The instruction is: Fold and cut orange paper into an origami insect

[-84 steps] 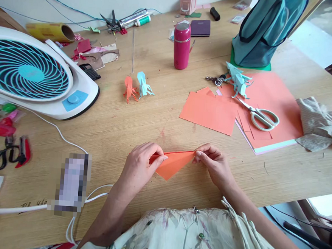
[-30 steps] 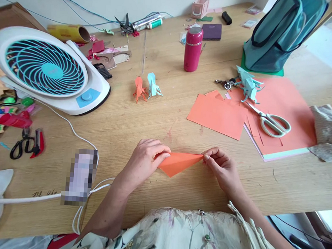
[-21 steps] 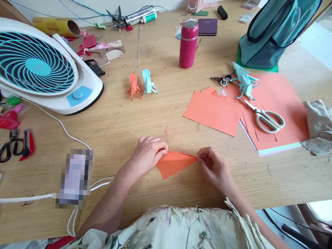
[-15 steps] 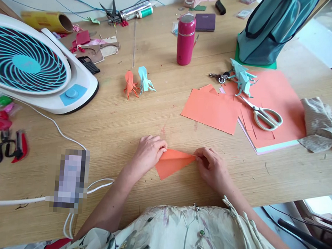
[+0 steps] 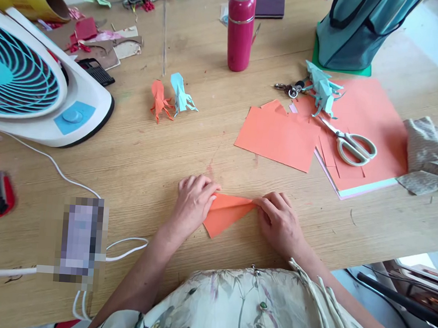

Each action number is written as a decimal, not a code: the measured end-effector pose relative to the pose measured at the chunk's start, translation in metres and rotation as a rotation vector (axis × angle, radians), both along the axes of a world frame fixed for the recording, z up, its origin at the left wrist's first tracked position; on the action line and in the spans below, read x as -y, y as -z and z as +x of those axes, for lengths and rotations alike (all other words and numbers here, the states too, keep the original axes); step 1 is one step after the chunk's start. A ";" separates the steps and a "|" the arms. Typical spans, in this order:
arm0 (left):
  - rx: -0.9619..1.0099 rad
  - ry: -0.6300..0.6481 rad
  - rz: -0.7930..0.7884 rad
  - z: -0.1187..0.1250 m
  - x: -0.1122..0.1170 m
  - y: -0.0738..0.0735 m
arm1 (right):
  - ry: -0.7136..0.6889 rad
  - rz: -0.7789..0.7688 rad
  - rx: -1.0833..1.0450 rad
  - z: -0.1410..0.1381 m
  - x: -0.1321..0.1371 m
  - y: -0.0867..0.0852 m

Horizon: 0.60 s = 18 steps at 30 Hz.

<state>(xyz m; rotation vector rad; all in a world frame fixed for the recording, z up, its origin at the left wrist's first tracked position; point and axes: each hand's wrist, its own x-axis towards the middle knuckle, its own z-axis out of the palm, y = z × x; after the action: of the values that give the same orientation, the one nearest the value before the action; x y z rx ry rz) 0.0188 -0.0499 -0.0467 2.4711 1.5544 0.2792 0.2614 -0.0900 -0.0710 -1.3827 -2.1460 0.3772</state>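
Observation:
A folded piece of orange paper (image 5: 227, 212), roughly triangular, lies near the table's front edge between my hands. My left hand (image 5: 195, 201) is closed on its left side, thumb and curled fingers at the upper left corner. At the right tip, my right hand (image 5: 279, 219) pinches the pointed corner. Beyond them stand two folded paper figures, an orange one (image 5: 159, 101) and a light blue one (image 5: 181, 94). Flat orange sheets (image 5: 279, 138) lie to the right, with white-handled scissors (image 5: 355, 147) on the stack and a larger light blue paper figure (image 5: 323, 89) behind.
On the left are a white fan (image 5: 92, 100), a blurred-out phone-like device (image 5: 80, 239) with white cables, and a red-and-black tool (image 5: 3, 196). A magenta flask (image 5: 240, 30) and a teal bag (image 5: 348, 35) stand at the back. A crumpled grey cloth (image 5: 429, 156) lies at right.
The view has shifted slightly, so the fan and flask sit further left and higher. My right fingers have slid a little along the paper's right tip; my left hand stays on the paper.

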 end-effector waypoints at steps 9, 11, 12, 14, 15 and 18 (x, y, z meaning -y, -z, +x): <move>0.081 0.352 0.280 0.012 0.027 -0.004 | -0.054 0.071 0.055 0.007 0.006 0.005; 0.055 0.367 0.283 0.018 0.033 -0.004 | -0.049 0.069 0.069 0.007 0.006 0.005; 0.036 0.340 0.255 0.020 0.035 -0.004 | -0.047 0.060 0.072 0.006 0.006 0.005; 0.006 0.262 0.192 0.025 0.035 -0.005 | -0.040 0.032 0.064 0.006 0.005 0.005; -0.005 0.225 0.162 0.027 0.034 -0.007 | -0.035 0.019 0.057 0.006 0.005 0.005; -0.037 0.171 0.095 0.035 0.027 -0.017 | -0.020 0.007 0.043 0.006 0.004 0.004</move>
<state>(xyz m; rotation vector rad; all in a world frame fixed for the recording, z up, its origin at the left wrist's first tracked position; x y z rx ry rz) 0.0540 -0.0774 -0.0301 2.6767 1.3621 0.2875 0.2673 -0.0942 -0.0745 -1.3778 -2.1953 0.3498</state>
